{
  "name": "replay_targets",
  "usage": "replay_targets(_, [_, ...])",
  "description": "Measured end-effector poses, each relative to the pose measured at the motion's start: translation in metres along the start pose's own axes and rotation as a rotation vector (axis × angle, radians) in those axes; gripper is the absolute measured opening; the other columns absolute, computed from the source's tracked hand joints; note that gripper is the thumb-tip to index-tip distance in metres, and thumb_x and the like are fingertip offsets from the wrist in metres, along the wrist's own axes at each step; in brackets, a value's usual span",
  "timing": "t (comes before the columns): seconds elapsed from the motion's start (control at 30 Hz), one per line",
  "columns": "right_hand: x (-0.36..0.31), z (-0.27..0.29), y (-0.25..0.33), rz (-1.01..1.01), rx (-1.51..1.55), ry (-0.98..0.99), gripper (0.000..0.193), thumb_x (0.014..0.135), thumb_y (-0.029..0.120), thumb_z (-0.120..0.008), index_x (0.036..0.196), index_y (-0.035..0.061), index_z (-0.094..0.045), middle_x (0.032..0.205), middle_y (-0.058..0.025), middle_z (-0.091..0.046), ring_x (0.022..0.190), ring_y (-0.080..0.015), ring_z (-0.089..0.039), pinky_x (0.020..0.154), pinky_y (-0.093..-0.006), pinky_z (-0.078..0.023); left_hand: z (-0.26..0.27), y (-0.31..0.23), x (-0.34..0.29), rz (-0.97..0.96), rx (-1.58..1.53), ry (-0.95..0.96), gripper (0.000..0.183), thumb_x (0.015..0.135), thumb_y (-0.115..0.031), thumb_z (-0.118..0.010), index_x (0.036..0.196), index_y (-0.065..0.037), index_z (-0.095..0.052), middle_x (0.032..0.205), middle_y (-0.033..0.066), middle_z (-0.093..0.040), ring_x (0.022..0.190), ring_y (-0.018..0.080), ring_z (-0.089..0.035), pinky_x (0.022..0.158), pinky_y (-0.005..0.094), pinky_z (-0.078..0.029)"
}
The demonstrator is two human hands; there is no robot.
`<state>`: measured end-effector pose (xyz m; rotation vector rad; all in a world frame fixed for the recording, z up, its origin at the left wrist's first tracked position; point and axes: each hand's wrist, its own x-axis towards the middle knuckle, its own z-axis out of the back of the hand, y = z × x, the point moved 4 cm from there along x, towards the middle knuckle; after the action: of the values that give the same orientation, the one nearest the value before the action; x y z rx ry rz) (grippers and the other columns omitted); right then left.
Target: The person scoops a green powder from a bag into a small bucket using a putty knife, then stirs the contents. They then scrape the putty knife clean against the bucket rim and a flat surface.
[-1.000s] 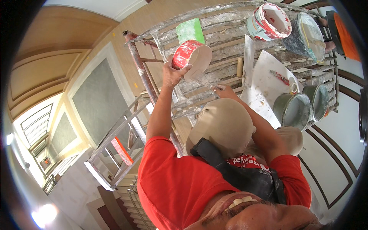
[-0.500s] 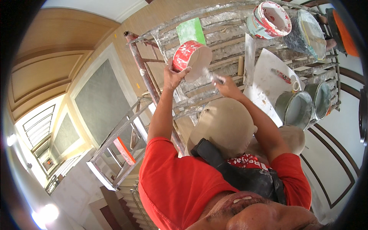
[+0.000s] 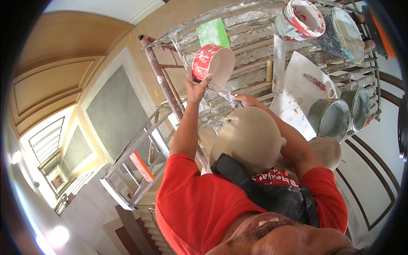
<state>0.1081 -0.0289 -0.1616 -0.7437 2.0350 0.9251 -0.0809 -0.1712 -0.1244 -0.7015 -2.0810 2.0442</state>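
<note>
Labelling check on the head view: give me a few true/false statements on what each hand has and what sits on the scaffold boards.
1. The left hand holds a red tub tilted on its side. True.
2. The right hand grips a green sponge. False: the green pad lies alone on the scaffold boards; the right hand holds a thin blade under the tub's mouth.
3. Two grey buckets stand side by side at the right. True.
4. The red tub is full of blue paint. False: its inside looks beige.
5. The person wears a red shirt. True.
</note>
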Motion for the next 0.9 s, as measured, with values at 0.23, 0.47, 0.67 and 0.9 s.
replay_targets(0.23, [-0.055,0.03,0.069,0.33,-0.301,-0.235,0.042,0.097,0.034,-0.066,0.126,0.0034,-0.065,0.072,-0.0032,-0.062,0.057,-0.0104,-0.056,0.053,-0.0276,-0.046,-0.005,0.013,-0.008,-0.098,-0.265,-0.199,0.083,0.082,-0.01,-0.077,0.151,0.0,-0.032,0.138,0.0139,-0.051,0.123,0.0227,-0.053,0.105,0.0366,-0.043])
replay_targets(0.47, [-0.049,0.034,0.067,0.745,-0.836,-0.423,0.041,0.093,0.027,-0.068,0.119,-0.0057,-0.066,0.094,-0.026,-0.07,0.085,-0.0378,-0.069,0.078,-0.0402,-0.052,0.02,-0.005,-0.021,-0.212,0.334,-0.087,0.097,0.072,-0.021,-0.089,0.149,0.005,-0.036,0.132,0.0164,-0.054,0.122,0.0283,-0.055,0.106,0.0413,-0.044])
replay_targets(0.67, [-0.041,0.037,0.058,0.799,-0.876,-0.475,0.042,0.092,0.027,-0.068,0.117,-0.0064,-0.066,0.103,-0.0302,-0.069,0.099,-0.0441,-0.067,0.087,-0.0431,-0.052,0.002,-0.076,0.018,-0.052,0.654,-0.171,0.109,0.068,-0.039,-0.092,0.146,0.011,-0.034,0.133,0.0238,-0.057,0.121,0.0356,-0.059,0.102,0.0439,-0.049])
replay_targets(0.9, [-0.047,0.035,0.08,0.704,-1.108,-0.475,0.045,0.091,0.031,-0.068,0.12,-0.0036,-0.066,0.108,-0.0295,-0.068,0.102,-0.0457,-0.065,0.089,-0.0474,-0.051,0.008,-0.048,0.068,0.224,0.686,0.1,0.104,0.073,-0.054,-0.084,0.144,0.008,-0.04,0.126,0.0295,-0.063,0.112,0.0353,-0.066,0.097,0.0404,-0.053])
